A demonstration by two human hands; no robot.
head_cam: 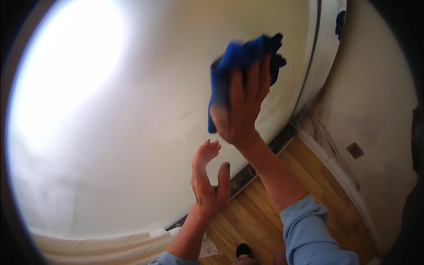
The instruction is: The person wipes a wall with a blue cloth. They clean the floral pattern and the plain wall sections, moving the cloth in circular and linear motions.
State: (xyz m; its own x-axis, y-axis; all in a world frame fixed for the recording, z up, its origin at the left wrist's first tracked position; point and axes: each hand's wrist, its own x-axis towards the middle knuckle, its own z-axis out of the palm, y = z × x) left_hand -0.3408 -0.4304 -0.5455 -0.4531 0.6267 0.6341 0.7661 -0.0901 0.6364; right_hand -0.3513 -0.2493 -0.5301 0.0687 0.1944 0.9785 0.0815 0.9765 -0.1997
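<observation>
My right hand (243, 109) is spread over a bunched blue cloth (240, 58), holding it at a large pale, smooth panel (159, 139). Motion blurs the cloth a little, and I cannot tell how firmly it presses on the panel. Below and to the left is my left hand (208, 180), holding nothing. Its fingers curve upward, with the thumb apart from them. Whether its fingertips touch the panel cannot be made out.
Strong glare covers the panel's upper left. A dark marbled strip (243, 180) runs along its lower edge, beside a wood-plank floor (245, 225). Cream fabric (106, 246) lies at lower left. At right, a pale wall (367, 89) carries a small square plate (355, 150). A dark shoe (243, 250) shows below.
</observation>
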